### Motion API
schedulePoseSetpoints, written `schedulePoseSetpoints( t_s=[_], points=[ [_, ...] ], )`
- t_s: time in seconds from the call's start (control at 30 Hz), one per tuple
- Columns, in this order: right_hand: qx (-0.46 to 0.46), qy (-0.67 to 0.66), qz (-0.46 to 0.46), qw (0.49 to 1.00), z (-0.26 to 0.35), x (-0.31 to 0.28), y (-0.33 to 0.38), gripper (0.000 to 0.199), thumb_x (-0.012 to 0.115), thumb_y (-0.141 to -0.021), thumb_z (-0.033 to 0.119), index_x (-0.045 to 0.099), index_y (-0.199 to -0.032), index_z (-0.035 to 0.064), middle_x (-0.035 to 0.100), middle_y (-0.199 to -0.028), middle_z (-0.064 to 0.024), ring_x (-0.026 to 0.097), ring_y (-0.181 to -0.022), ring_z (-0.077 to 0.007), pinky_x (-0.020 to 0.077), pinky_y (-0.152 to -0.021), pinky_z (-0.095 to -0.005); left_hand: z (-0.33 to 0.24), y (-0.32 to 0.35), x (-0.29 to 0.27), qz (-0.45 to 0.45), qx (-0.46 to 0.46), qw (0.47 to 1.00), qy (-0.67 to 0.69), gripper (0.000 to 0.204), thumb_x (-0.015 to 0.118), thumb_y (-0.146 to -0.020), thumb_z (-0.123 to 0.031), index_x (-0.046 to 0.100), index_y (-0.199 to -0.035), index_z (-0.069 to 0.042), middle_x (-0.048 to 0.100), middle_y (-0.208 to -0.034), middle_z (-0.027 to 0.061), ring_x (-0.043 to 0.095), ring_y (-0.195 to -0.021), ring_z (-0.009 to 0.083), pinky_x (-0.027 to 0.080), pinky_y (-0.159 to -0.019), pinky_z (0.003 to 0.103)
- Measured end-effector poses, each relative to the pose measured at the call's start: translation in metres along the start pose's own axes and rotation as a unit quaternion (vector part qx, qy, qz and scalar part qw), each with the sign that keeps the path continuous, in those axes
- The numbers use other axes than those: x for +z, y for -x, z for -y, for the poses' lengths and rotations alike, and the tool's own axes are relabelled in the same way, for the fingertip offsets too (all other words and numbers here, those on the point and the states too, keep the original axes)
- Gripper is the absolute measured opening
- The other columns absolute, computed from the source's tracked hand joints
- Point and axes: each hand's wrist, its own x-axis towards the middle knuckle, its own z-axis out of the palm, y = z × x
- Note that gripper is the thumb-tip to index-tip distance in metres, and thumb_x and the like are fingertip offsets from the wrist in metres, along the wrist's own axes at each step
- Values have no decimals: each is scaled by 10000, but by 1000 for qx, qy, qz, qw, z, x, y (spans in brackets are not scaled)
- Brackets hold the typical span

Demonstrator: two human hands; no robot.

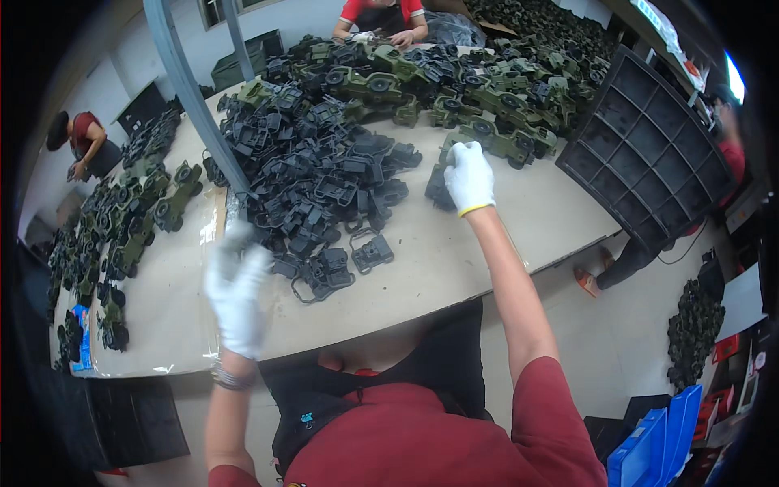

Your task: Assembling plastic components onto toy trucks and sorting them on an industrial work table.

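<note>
A toy military vehicle point(437, 188), dark below and olive above, is partly covered by my white-gloved right hand point(471, 178). The fingers of that hand are closed on it, over the bare tabletop to the right of a heap of dark parts. My left hand point(237, 296), also gloved, is smeared by motion at the table's front left, and whether it holds anything cannot be made out. Close to its right lie a loose dark frame part point(324, 274) and a smaller dark part point(372, 252). Beyond them spreads the heap of dark vehicle parts point(316, 183).
Olive toy vehicles point(503, 105) are piled at the back right, and more point(130, 235) line the left side. A metal post point(199, 97) rises by the dark heap. A black gridded tray point(649, 150) leans at the right edge. Co-workers point(381, 20) stand around the table.
</note>
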Motion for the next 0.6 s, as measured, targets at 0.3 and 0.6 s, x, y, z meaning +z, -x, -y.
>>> schedulePoseSetpoints(
  t_s=[0.3, 0.6],
  points=[
    [120, -454, -32, 882, 81, -84, 108, 123, 637, -759, -19, 634, -878, 14, 600, -920, -86, 603, -816, -193, 500, -763, -318, 41, 42, 79, 278, 180, 889, -317, 1025, 875, -672, -112, 322, -1531, -31, 290, -1599, 228, 279, -1499, 328, 319, -1178, 418],
    [166, -678, 255, 669, 147, -124, 135, 160, 633, -958, 133, 591, -1076, 34, 597, -967, -37, 555, -756, -46, 461, -623, -224, 64, 27, 31, 72, 295, 933, -193, 487, 730, -852, -192, 574, -1287, -39, 574, -1308, 165, 494, -1316, 332, 390, -1104, 473]
  ],
)
